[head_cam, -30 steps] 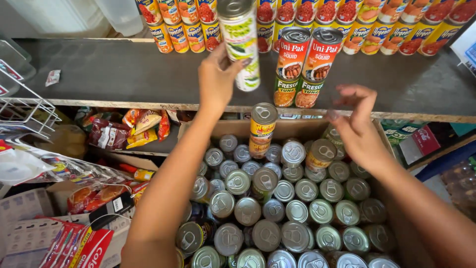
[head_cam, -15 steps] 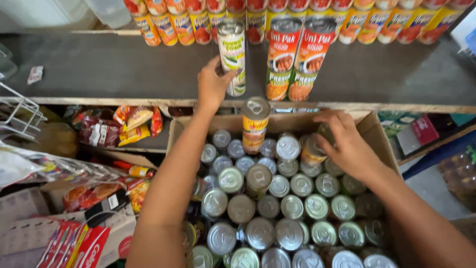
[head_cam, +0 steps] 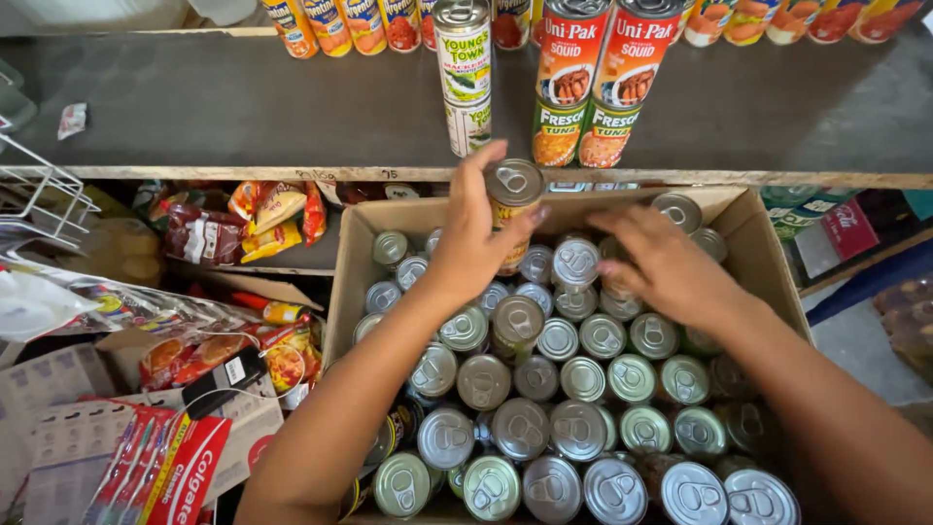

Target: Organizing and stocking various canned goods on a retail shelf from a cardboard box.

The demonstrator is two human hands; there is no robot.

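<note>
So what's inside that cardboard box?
The cardboard box is packed with upright tin cans, ring-pull lids up. Both hands cover some; anything beneath this layer is hidden.

Both hands curled, arms fwd

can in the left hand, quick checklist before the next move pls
1. Left hand grips the raised can at its side: ok.
2. Raised can upright, pull-tab lid up: ok.
3. Right hand rests on cans in the cardboard box, whether it grips one: cannot tell.
4. Bare spot on the shelf left of the green-label stack: ok.
5. Red-label stacks stand straight: ok.
6. Box cans upright in rows: ok.
</note>
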